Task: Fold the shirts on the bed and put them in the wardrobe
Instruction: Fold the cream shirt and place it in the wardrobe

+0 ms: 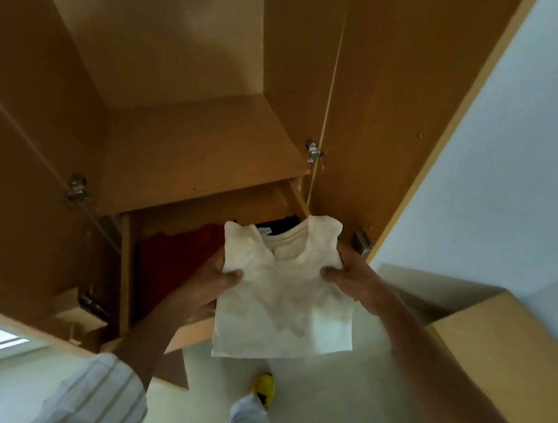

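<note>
Folded white shirt [282, 297] over open drawer [188, 336]

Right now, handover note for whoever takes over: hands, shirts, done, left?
Left hand grips the folded white shirt's left edge; right hand grips its right edge near the collar.
The shirt is held over the open wardrobe drawer, not yet set down.
Already in the drawer: a red garment and a dark garment.
Left: lay the white shirt in and close up. The bed is out of view, so remaining shirts are unknown.
</note>
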